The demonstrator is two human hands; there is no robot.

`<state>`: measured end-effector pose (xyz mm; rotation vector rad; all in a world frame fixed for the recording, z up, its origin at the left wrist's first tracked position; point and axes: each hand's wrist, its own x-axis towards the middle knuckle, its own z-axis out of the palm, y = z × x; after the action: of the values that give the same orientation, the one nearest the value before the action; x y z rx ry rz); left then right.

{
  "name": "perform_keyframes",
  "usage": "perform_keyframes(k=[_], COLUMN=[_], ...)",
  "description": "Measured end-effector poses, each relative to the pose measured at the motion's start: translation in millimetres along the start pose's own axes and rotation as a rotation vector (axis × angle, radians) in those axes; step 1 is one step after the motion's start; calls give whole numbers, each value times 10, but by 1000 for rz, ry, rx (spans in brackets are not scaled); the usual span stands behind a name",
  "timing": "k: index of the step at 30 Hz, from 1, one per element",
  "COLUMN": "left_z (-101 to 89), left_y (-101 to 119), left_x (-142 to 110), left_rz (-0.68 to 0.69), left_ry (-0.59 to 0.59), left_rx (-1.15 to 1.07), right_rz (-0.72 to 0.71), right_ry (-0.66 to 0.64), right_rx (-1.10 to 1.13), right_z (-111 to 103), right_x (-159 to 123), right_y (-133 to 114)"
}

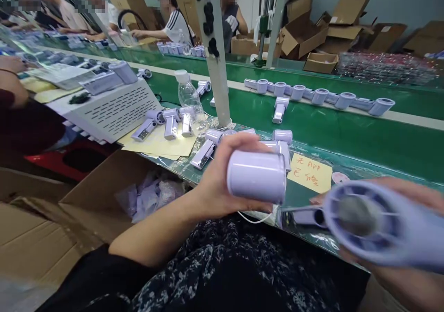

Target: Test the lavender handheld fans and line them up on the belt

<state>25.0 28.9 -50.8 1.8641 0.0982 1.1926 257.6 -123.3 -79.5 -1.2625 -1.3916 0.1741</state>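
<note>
My left hand [217, 187] is wrapped around a lavender handheld fan [256, 177], whose smooth round head is turned side-on; its handle is hidden. At the right, my right hand [409, 275] grips a second lavender handheld fan [416, 233], slightly blurred, its ribbed round opening facing me. Beneath it on the bench lies a part [307, 217] with a dark round hole, partly covered by the fan. Behind my left hand several more fans [204, 152] rest on the bench edge, some with handles open to the circuitry.
A yellow note [310, 171] with red handwriting lies on the bench. Beyond, a row of fans [321, 96] lies along the green conveyor [347, 136]. A metal post [217, 57], a clear plastic bottle [189, 96] and a slotted white box [114, 108] stand ahead. Several people sit opposite.
</note>
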Motion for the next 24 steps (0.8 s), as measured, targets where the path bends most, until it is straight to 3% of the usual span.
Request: perform_keyframes(k=[6,9,12,20,22,24], left_z=[70,68,67,90,150,256], left_y=[-197,-219,-211,-246,-274,-327], left_x=[-55,-105,-138,-182,-190,-189], left_rz=[379,418,430,306,174,-32], left_ry=[-185,-240,-218,-184,-70,95], left_rx=[355,450,465,385,377,325], right_rz=[-94,-122,-134,-155,-69,-5], right_ry=[13,0,-44,-46,-40,-123], right_rx=[-77,5,103,14,88,295], right_z=[280,342,368,248,169,132], right_x=[37,15,25,-58,-84,-79], right_y=[127,186,178,204,224,239])
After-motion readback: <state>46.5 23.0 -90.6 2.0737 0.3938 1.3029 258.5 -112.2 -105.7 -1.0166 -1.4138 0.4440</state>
